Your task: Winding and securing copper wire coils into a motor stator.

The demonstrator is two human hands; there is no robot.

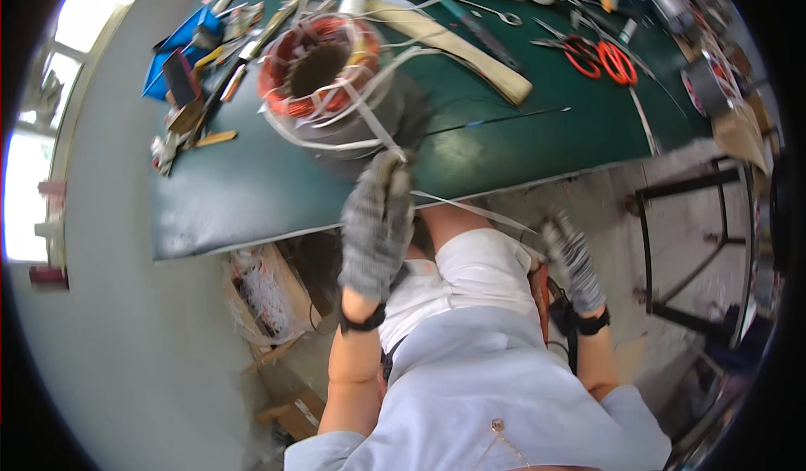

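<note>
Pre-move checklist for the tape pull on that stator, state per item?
1. Left hand gripping white tape at the stator: ok.
2. Right hand holding the tape's free end: cannot tell, blurred.
3. Tape run between hands taut: ok.
4. Both hands gloved: ok.
5. Stator well in from the edge of the green table: not ok, near the edge.
6. Scissors away from the tape path: ok.

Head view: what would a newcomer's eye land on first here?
The round grey motor stator with copper-red windings stands near the front edge of the dark green workbench, wrapped in loose white tape strips. The left hand in a grey knit glove grips one white tape strip coming off it, while the right hand, gloved alike, is off the bench edge. Orange-handled scissors lie at the bench's far right.
</note>
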